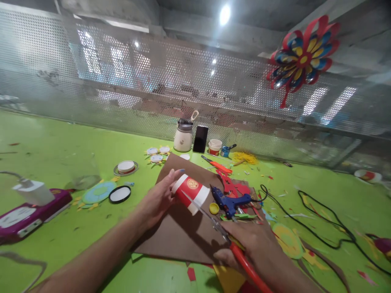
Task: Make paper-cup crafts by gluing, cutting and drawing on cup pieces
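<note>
My left hand (159, 199) holds a red and white paper cup (191, 193) on its side above a brown cardboard sheet (180, 236). My right hand (250, 244) grips red-handled scissors (220, 226) whose blades reach up to the cup's white rim. A blue hot glue gun (229, 200) lies just right of the cup, next to a small yellow cap (214, 208) and red paper cut-outs (233, 187).
On the green table (61, 150): a purple device (27, 213) at left, round lids and paper discs (120, 194), a white bottle (183, 136), a phone (200, 138), small cups (215, 146), black cords (320, 232). A perforated metal wall (122, 81) bears a paper flower (302, 55).
</note>
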`<state>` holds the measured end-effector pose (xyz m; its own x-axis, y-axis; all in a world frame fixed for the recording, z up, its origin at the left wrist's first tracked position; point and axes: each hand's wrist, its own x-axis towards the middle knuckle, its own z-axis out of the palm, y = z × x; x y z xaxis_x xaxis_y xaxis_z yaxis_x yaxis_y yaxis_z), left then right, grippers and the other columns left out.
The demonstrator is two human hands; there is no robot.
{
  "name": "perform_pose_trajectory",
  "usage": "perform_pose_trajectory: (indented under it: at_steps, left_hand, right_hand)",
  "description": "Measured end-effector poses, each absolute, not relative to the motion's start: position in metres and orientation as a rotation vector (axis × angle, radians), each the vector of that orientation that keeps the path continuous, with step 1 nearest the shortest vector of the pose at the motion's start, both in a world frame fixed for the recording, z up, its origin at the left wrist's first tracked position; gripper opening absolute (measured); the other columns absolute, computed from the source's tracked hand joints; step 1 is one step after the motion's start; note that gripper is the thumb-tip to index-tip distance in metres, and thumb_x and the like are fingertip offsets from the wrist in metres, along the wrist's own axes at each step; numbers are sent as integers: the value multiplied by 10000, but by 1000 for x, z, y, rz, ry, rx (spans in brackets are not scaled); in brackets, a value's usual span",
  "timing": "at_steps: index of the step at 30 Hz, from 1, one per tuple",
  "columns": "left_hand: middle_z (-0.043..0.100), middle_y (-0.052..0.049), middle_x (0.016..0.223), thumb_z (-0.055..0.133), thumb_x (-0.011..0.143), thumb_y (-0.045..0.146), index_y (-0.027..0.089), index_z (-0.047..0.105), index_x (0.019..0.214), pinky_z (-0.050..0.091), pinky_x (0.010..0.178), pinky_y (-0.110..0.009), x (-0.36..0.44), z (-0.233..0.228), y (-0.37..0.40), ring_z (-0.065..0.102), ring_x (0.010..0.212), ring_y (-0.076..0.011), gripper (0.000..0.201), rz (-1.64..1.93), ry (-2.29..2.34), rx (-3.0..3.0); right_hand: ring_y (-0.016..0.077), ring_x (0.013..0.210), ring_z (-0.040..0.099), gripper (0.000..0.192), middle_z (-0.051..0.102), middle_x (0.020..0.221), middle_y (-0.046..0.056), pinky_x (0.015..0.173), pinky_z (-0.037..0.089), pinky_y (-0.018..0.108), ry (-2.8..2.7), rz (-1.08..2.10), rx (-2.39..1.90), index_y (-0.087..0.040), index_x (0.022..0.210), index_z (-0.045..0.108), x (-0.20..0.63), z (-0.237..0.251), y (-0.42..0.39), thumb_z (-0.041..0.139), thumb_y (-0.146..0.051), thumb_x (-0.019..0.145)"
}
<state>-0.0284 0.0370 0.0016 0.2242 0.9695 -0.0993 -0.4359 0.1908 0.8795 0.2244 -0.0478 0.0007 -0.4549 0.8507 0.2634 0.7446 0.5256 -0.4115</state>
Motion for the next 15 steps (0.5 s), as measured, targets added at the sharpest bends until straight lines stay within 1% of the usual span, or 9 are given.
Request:
perform_pose_trajectory:
  at_steps: [3,5,8,10,13,15]
  left_hand:
    - [767,-113,1033,726,858,480,145,725,1084,557,776,-262,-30,0,37,716,897,-208,404,1091,802,931]
    - [774,-111,995,754,839,453,144,738,1030,563,757,-257,-31,0,37,724,859,-204,364,1064,780,997]
    - [777,-121,982,759,840,427,141,732,1048,578,739,-272,-33,1,37,734,823,-206,355,1014,763,1025]
    - [779,-133,991,756,845,411,135,725,1082,589,747,-292,-34,1,38,741,822,-215,365,987,780,1022]
    - [781,-138,1000,780,825,399,129,726,1096,599,772,-306,-34,1,39,743,825,-216,386,998,803,1017]
    - [781,-135,1011,809,796,396,131,732,1078,601,784,-297,-33,1,40,742,836,-210,394,1022,816,1008]
  right_hand:
    - [221,729,700,262,744,800,40,675,542,291,-2410,330,-1392,-253,952,741,226,11,-51,676,-493,870]
    - [237,814,709,239,758,872,59,743,547,319,-2436,365,-1451,-252,1029,733,228,18,-53,657,-435,896]
    - [254,972,703,283,759,998,68,888,531,380,-2482,419,-1503,-280,1203,688,235,22,-52,579,-321,946]
    - [260,1064,679,343,741,1096,74,961,506,417,-2495,441,-1532,-291,1268,656,240,21,-50,537,-244,950]
    - [282,1203,611,420,666,1281,102,1030,469,468,-2517,522,-1593,-275,1347,603,248,20,-45,507,-197,945]
    - [297,1264,557,473,610,1352,119,1065,439,504,-2532,578,-1629,-256,1409,551,251,21,-43,489,-181,947]
